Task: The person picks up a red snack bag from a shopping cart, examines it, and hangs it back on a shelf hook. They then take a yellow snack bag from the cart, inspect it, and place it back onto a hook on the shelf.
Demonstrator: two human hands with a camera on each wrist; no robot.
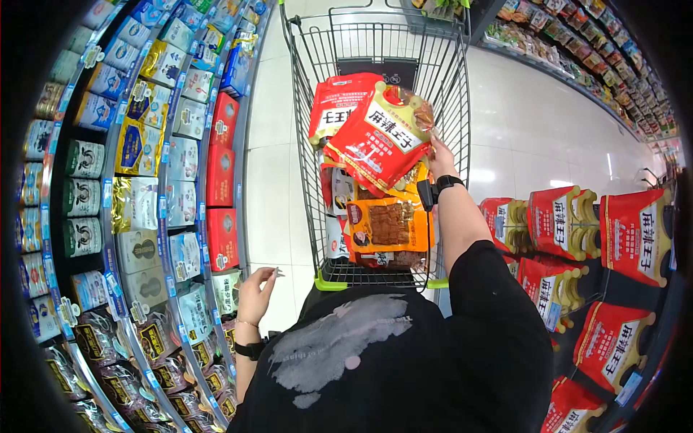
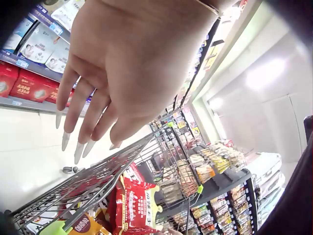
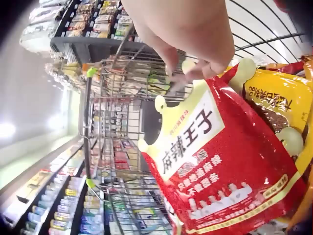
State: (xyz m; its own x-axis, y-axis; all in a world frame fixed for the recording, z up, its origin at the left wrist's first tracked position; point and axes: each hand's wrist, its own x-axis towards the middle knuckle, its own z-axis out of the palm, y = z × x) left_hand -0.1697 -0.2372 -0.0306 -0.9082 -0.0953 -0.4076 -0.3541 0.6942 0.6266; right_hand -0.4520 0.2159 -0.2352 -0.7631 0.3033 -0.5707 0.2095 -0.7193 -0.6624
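My right hand (image 1: 442,160) pinches the scalloped top edge of a red and cream snack bag (image 1: 382,141) inside the wire shopping cart (image 1: 307,177). In the right wrist view the fingers (image 3: 208,68) meet the edge of that bag (image 3: 215,166), and its printed front faces up. A second red bag (image 1: 328,101) lies partly under it, toward the cart's far end. Nearer the handle sits an orange snack bag (image 1: 386,224) among other packets. My left hand (image 2: 132,63) hangs outside the cart, left of its near corner, with relaxed fingers and nothing held.
Shelves of packaged goods, including red boxes (image 1: 222,177), run along the left. On the right a low rack holds several red snack bags (image 1: 632,234). Pale tiled floor (image 1: 505,123) lies around the cart, and a shelf of small packets (image 1: 570,43) stands at the far right.
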